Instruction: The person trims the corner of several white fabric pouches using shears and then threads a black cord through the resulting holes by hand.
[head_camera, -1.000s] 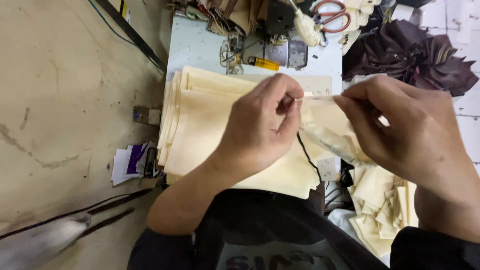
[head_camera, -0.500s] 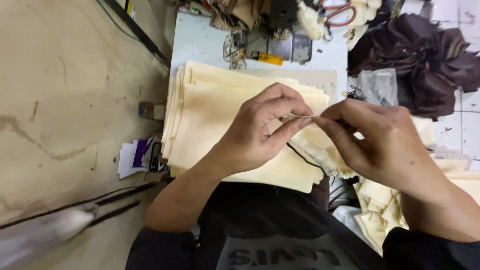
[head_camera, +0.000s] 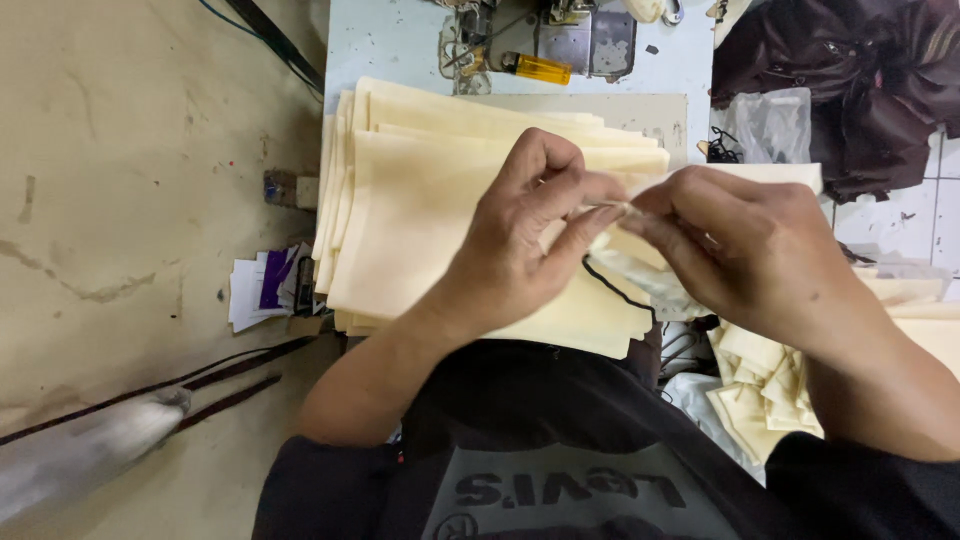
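My left hand (head_camera: 525, 245) and my right hand (head_camera: 745, 245) meet fingertip to fingertip above a stack of cream fabric pieces (head_camera: 420, 215). Both pinch the same small cream fabric piece (head_camera: 640, 255) between thumb and fingers. A thin black cord (head_camera: 615, 290) curls just below the fingers on the stack. The piece is mostly hidden by my fingers.
A sewing machine (head_camera: 570, 35) with a yellow lighter (head_camera: 540, 68) stands at the far end of the pale blue table (head_camera: 390, 45). Dark brown cloth (head_camera: 850, 80) lies at the upper right. More cream pieces (head_camera: 770, 385) pile by my right forearm. Paper scraps (head_camera: 262, 290) lie on the floor at left.
My hands have drawn closer together, and the right hand has dropped lower. The view has shifted so the stack and hands appear further down the frame.
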